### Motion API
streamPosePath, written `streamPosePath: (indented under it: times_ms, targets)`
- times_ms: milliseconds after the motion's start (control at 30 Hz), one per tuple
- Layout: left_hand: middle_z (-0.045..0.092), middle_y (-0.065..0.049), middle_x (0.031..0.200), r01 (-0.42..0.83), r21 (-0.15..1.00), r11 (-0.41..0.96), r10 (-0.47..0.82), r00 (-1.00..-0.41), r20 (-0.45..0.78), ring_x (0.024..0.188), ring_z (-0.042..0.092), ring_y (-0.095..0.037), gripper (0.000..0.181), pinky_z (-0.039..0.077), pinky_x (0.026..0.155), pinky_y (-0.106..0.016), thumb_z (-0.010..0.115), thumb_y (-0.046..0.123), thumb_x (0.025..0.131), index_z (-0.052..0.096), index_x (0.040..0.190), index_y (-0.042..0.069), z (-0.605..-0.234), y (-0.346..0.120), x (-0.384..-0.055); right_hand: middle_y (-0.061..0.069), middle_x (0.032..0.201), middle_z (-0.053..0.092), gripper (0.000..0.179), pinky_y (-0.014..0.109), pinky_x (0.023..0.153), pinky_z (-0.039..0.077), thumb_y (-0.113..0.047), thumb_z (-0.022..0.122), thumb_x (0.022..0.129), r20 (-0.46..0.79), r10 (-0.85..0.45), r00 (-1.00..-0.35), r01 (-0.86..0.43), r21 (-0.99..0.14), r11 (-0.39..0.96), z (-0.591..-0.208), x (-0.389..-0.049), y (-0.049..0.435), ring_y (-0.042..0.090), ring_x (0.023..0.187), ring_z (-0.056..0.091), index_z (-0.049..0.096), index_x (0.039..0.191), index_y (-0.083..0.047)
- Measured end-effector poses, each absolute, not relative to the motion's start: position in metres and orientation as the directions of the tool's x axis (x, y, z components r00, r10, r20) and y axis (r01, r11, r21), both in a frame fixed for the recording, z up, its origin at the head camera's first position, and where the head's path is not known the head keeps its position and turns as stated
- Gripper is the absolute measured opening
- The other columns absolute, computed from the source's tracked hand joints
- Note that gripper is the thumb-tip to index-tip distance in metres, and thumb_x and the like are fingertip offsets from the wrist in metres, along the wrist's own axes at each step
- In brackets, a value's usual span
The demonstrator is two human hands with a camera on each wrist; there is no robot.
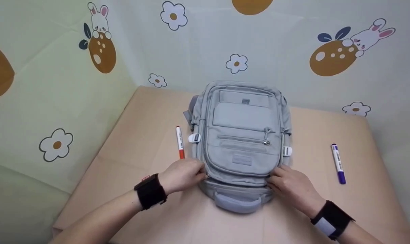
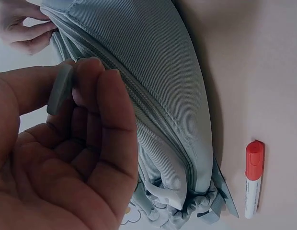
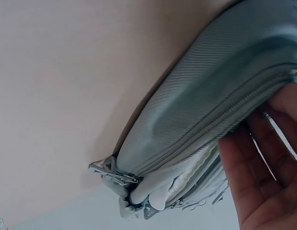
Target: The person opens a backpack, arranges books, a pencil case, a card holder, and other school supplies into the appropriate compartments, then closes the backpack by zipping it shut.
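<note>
1. Here's the left hand (image 1: 183, 174), thumb and forefinger pinching a zipper pull (image 2: 61, 89) at the bag's near left corner.
2. Across from it, the right hand (image 1: 291, 184) pinches the edge at the near right corner; whether a pull sits in those fingers too, I can't tell.
3. And the grey backpack (image 1: 244, 117) itself: flat on its back, mid-table, between the left and right edges of the table (image 1: 150, 112).
4. Long axis runs from far edge to near, front panel up, carry handle (image 1: 239, 203) pointing at the person.
5. Soft, yielding cloth, I'd judge, not fragile, its weight hard to call; the padded handle looks the best hold for lifting, the small pull wants a firm pinch.
6. Further out, a red marker (image 1: 180, 142) lies just left of the bag, a purple marker (image 1: 338, 164) towards the table's right edge.
</note>
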State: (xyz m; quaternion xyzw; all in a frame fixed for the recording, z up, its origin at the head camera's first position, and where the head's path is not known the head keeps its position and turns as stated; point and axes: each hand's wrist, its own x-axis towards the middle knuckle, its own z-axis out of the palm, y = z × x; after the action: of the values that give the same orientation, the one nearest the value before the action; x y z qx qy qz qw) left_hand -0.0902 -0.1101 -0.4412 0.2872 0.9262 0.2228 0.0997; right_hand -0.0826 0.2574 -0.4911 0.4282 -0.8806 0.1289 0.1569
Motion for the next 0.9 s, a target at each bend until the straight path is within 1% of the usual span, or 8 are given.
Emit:
streamPosePath:
  times_ms: [133,233,400,567,700,900]
  targets:
    - [0.055,0.008,0.072,0.496,0.475,0.726,0.587,-0.808,-0.054,0.064,0.049,-0.008,0.016,0.044,0.057,-0.027,0.07,0.015,0.094,0.065,0.08,0.014,-0.441,-0.102,-0.089,-0.005,0.091,0.065,0.021,0.029,0.065,0.053,-0.004,0.087,0.072,0.412,-0.709,-0.572,-0.798,-0.081,0.597,-0.493,-0.082,0.259,0.014,0.083,0.059,0.076,0.088,-0.012]
    - [0.058,0.008,0.072,0.519,0.467,0.716,0.608,-0.792,-0.051,0.064,0.05,-0.008,0.014,0.044,0.057,-0.026,0.07,0.017,0.095,0.067,0.082,0.013,-0.442,-0.093,-0.086,-0.006,0.091,0.066,0.02,0.029,0.067,0.054,-0.005,0.087,0.074,0.419,-0.702,-0.576,-0.795,-0.087,0.6,-0.492,-0.081,0.26,0.014,0.084,0.059,0.076,0.089,-0.012]
    - [0.061,0.008,0.075,0.578,0.404,0.709,0.642,-0.766,-0.03,0.065,0.054,-0.007,0.013,0.046,0.058,-0.025,0.069,0.019,0.097,0.069,0.086,0.013,-0.444,-0.076,-0.082,-0.005,0.093,0.067,0.022,0.029,0.069,0.055,-0.005,0.087,0.073,0.422,-0.697,-0.58,-0.794,-0.101,0.6,-0.491,-0.08,0.259,0.014,0.086,0.061,0.076,0.091,-0.012]
    - [0.059,0.01,0.075,0.604,0.368,0.707,0.661,-0.749,-0.039,0.065,0.054,-0.007,0.013,0.047,0.06,-0.026,0.067,0.023,0.099,0.07,0.09,0.014,-0.441,-0.059,-0.082,-0.005,0.095,0.068,0.024,0.029,0.07,0.056,-0.006,0.088,0.073,0.428,-0.696,-0.576,-0.798,-0.112,0.592,-0.491,-0.08,0.26,0.014,0.087,0.062,0.077,0.093,-0.013]
    - [0.06,0.01,0.076,0.6,0.375,0.706,0.662,-0.748,-0.048,0.065,0.053,-0.006,0.012,0.048,0.062,-0.026,0.066,0.022,0.099,0.071,0.094,0.013,-0.437,-0.055,-0.083,-0.005,0.097,0.069,0.023,0.03,0.071,0.056,-0.007,0.087,0.074,0.431,-0.701,-0.567,-0.806,-0.118,0.58,-0.491,-0.081,0.261,0.015,0.09,0.062,0.077,0.094,-0.013]
    - [0.066,0.005,0.082,0.601,0.44,0.667,0.671,-0.742,-0.004,0.07,0.058,-0.008,0.011,0.051,0.066,-0.026,0.067,0.021,0.099,0.07,0.095,0.011,-0.433,-0.06,-0.084,-0.005,0.097,0.068,0.022,0.031,0.074,0.054,-0.01,0.086,0.075,0.458,-0.683,-0.569,-0.802,-0.122,0.585,-0.488,-0.084,0.265,0.017,0.092,0.061,0.077,0.094,-0.014]
